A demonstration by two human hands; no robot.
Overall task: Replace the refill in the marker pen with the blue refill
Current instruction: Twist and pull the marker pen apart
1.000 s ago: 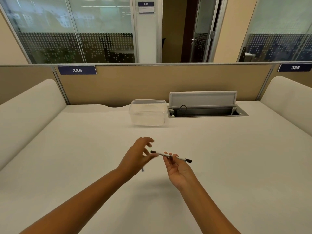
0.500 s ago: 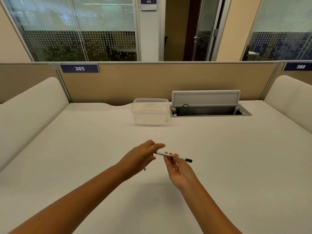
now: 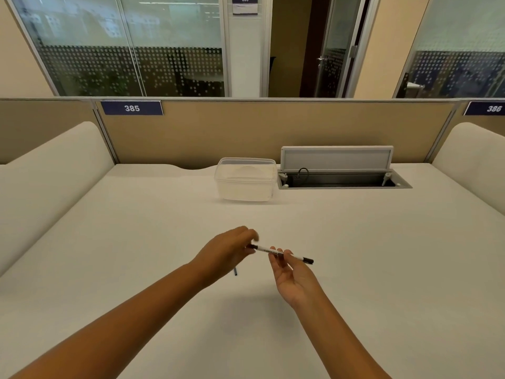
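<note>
A thin white marker pen with black ends lies across the fingertips of my right hand, which is palm up and pinches its middle. My left hand closes its fingertips on the pen's left black end. Under my left hand a short dark-blue tip, the blue refill, pokes out on the white table; the rest of it is hidden by the hand.
A clear plastic container stands at the back of the white table. An open cable tray with its lid raised sits to its right. A beige partition closes the far edge, with padded side panels left and right.
My left hand's fingers, spread apart a second ago, have closed onto the pen's left end. My right hand and the pen have stayed in place.
</note>
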